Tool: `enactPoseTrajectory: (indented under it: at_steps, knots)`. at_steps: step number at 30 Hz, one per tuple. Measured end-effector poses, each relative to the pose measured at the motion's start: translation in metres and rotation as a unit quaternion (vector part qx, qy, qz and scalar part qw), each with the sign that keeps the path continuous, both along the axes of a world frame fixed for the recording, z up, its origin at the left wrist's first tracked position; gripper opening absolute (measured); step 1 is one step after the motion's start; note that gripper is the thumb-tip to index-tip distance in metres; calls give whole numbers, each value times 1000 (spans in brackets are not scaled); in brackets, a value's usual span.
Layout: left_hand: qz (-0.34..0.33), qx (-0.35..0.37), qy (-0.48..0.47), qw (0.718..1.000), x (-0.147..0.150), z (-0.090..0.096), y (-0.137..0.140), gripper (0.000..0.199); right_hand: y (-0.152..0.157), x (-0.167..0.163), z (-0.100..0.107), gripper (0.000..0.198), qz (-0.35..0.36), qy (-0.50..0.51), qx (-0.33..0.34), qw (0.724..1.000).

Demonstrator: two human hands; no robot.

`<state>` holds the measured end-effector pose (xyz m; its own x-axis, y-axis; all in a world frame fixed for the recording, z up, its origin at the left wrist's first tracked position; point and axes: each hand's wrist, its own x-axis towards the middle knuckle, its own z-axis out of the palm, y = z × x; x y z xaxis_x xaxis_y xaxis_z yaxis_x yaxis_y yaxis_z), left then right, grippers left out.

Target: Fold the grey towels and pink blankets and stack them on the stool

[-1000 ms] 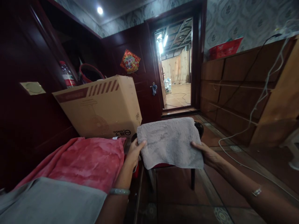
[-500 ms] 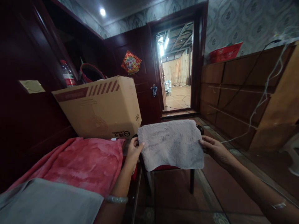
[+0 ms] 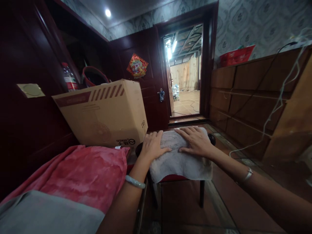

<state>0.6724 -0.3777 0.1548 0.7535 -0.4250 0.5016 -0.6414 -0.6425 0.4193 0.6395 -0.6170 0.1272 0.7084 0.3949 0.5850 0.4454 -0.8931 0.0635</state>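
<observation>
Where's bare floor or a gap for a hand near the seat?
Bare floor shows between the seat's right leg and the right forearm, and between its legs. A narrow strip of grey towel shows between left hand and right hand. Crowded: left side, with cardboard box, pink cloth, grey cloth.

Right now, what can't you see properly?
Head view:
Most of the red seat: hidden under the fluffy cloth.
Cloth beneath the left hand and right hand: covered by them.
Grey fabric's near end: cut off by the bottom edge.
Far-off pale thing: too small.
</observation>
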Motion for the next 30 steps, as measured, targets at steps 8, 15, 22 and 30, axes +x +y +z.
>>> enactPoseTrajectory:
  at_steps: [8,15,22,30]
  knots:
    - [19,36,-53,998,13,-5,4,54,-16,20,11,83,-18,65,-46,997]
    - [18,97,-44,994,15,-1,6,60,-9,16,13,74,-51,54,-61,995]
    - [33,115,-77,990,-19,-25,59,66,-5,12,21,77,-54,63,-71,994]
    - [233,187,9,954,-159,-102,260,62,-14,19,8,78,-8,96,20,995]
